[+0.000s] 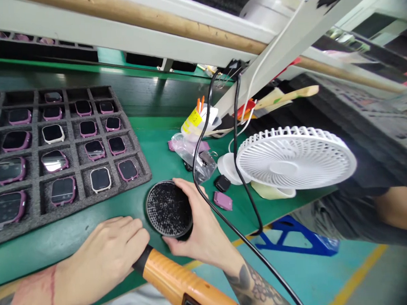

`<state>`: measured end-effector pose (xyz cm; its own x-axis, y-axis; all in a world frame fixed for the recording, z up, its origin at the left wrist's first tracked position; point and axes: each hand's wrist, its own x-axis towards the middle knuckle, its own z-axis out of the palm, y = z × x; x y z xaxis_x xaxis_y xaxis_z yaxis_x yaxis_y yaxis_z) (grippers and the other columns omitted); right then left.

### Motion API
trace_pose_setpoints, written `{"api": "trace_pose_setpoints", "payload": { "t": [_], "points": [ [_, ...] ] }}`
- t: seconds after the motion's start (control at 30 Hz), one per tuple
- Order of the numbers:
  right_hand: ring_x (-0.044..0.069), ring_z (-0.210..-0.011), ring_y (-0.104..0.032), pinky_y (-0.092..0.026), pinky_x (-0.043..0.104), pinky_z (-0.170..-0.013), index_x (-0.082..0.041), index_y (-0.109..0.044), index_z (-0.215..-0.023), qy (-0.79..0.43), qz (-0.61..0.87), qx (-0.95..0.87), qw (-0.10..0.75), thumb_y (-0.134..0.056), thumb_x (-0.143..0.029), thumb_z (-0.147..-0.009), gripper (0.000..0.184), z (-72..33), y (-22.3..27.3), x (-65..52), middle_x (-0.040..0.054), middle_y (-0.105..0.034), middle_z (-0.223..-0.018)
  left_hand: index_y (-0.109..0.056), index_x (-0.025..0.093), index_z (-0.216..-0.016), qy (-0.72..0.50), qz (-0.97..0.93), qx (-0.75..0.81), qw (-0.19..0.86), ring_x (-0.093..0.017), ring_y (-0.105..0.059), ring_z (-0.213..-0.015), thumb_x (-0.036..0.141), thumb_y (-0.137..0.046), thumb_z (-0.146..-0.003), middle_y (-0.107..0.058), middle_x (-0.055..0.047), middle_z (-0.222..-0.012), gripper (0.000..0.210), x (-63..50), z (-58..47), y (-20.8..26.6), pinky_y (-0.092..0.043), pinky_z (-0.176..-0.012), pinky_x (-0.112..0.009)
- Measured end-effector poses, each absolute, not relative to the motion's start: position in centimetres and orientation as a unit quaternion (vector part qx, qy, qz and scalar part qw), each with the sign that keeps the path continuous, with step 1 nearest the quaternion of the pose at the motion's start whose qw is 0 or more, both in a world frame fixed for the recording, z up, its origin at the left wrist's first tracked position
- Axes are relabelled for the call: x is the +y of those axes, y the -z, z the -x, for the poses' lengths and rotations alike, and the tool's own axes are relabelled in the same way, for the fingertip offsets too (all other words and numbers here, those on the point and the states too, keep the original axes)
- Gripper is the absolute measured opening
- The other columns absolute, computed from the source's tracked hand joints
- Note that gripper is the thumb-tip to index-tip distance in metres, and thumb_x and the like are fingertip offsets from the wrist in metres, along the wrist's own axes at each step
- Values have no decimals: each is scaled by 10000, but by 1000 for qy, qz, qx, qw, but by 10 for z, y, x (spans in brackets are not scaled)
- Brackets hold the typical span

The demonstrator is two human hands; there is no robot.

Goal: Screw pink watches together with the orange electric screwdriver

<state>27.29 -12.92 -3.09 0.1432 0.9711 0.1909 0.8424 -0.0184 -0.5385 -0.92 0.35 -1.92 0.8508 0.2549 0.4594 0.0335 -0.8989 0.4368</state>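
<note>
My left hand [110,251] is closed around the black end of a long orange power tool [182,277], whose ribbed body slants to the lower right. A dark panel shows on the tool near the bottom edge; its exact kind is not clear. My right hand [200,227] grips a round tub [169,209] from its right side, thumb and fingers around the rim. The tub's face is dark and covered in small dots or tiny black pieces. Left of my hands lies a grey foam tray [80,187] with several smartwatches in purple and pale cases, face up.
A white fan [291,160] stands on the right. A black cable [222,210] hangs across the view. Near the fan lie a purple watch case [223,200], a small black piece [222,183] and a plastic bag [204,168]. Another person's arm [400,209] is at far right.
</note>
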Motion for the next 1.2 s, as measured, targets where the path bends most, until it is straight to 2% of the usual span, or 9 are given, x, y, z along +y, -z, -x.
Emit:
{"api": "trace_pose_setpoints", "payload": {
  "t": [0.5, 0.57, 0.63, 0.7, 0.8, 0.87, 0.97, 1.03, 1.2],
  "points": [
    [488, -1823, -602, -585, 732, -1504, -365, -405, -1931, -135, 684, -656, 288, -1034, -313, -813, 1284, -279, 32, -130, 168, -603, -1937, -476, 300, -1150, -254, -942, 79, 206, -221, -642, -712, -111, -528, -927, -682, 38, -922, 470, 5, 7, 16, -469, -654, -390],
    [506, -1779, -637, -601, 767, -1479, -385, -418, -1917, -130, 692, -651, 285, -1083, -357, -815, 1287, -280, 35, -131, 162, -640, -1900, -468, 303, -1144, -255, -942, 79, 206, -220, -647, -718, -108, -528, -914, -688, 38, -928, 475, 4, 7, 16, -469, -658, -391],
    [540, -1730, -658, -630, 824, -1423, -380, -411, -1919, -114, 708, -636, 283, -1149, -480, -843, 1308, -281, 38, -131, 194, -651, -1860, -465, 304, -1139, -257, -941, 81, 204, -220, -648, -721, -104, -535, -927, -691, 38, -930, 466, 4, 7, 16, -468, -656, -392],
    [580, -1781, -600, -618, 866, -1414, -367, -371, -1962, -104, 718, -630, 278, -1180, -568, -840, 1398, -280, 39, -132, 233, -587, -1915, -464, 304, -1134, -260, -940, 82, 204, -221, -647, -720, -101, -547, -938, -694, 39, -928, 458, 4, 7, 16, -467, -651, -395],
    [550, -1909, -477, -515, 834, -1525, -371, -294, -2024, -107, 706, -647, 267, -1090, -403, -876, 1398, -276, 38, -132, 207, -475, -2041, -463, 306, -1128, -263, -939, 83, 203, -222, -649, -718, -101, -561, -923, -699, 40, -927, 465, 3, 7, 15, -470, -648, -395],
    [506, -1877, -538, -511, 778, -1544, -374, -323, -2003, -111, 694, -658, 268, -1006, -306, -849, 1342, -274, 36, -132, 174, -545, -1999, -463, 306, -1123, -262, -939, 84, 204, -224, -652, -719, -100, -565, -908, -702, 40, -926, 471, 3, 7, 15, -476, -651, -394],
    [513, -1735, -650, -605, 774, -1450, -337, -424, -1903, -102, 700, -649, 280, -1010, -344, -823, 1229, -272, 35, -131, 193, -649, -1836, -469, 306, -1124, -260, -940, 85, 206, -228, -659, -719, -94, -569, -909, -705, 37, -924, 465, 2, 6, 16, -486, -652, -394],
    [524, -1688, -658, -634, 788, -1404, -323, -467, -1841, -93, 710, -636, 289, -1026, -379, -832, 1156, -273, 35, -130, 208, -646, -1782, -478, 304, -1132, -258, -940, 86, 207, -230, -665, -722, -91, -567, -936, -708, 34, -928, 450, 3, 6, 16, -495, -649, -396],
    [505, -1675, -657, -639, 766, -1406, -348, -488, -1815, -91, 709, -632, 299, -1039, -383, -816, 1141, -275, 35, -130, 185, -639, -1770, -487, 304, -1138, -254, -941, 85, 207, -231, -673, -713, -98, -554, -945, -703, 37, -920, 451, 5, 6, 15, -513, -636, -390]
  ]
}}
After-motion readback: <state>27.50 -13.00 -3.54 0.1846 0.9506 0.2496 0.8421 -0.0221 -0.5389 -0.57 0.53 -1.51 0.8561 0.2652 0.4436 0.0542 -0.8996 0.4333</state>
